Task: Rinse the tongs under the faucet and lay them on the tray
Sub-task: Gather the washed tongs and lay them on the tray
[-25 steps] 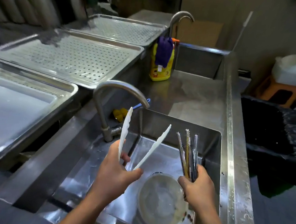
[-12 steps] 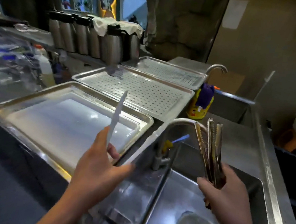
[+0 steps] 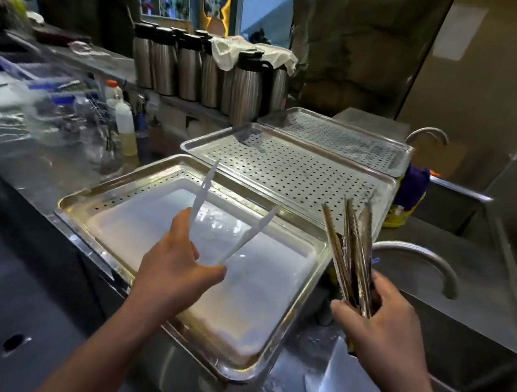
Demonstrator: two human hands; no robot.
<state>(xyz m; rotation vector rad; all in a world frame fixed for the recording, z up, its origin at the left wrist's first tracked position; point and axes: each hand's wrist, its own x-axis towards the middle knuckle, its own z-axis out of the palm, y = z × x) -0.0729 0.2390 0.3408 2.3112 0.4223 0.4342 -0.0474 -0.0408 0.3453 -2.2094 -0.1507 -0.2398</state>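
My left hand [image 3: 172,266] grips a pair of white plastic tongs [image 3: 201,198] at their hinge end, arms spread and pointing away, held above the near steel tray [image 3: 85,206], which has a white liner. My right hand [image 3: 378,323] grips a bundle of metal tongs [image 3: 352,251], tips pointing up, just right of that tray's edge. The curved faucet [image 3: 420,253] stands behind my right hand, over the sink [image 3: 465,361]. No water stream is visible.
Two perforated steel trays [image 3: 287,170] [image 3: 340,137] lie beyond the near tray. A yellow soap bottle [image 3: 404,205] stands by a second faucet [image 3: 426,134]. Steel thermoses [image 3: 201,70] line the back; squeeze bottles [image 3: 125,125] and containers crowd the left counter.
Both hands have moved from over the sink to the left, the view turning with them. The white tongs now hang over the lined tray; the metal tongs are beside its right edge.
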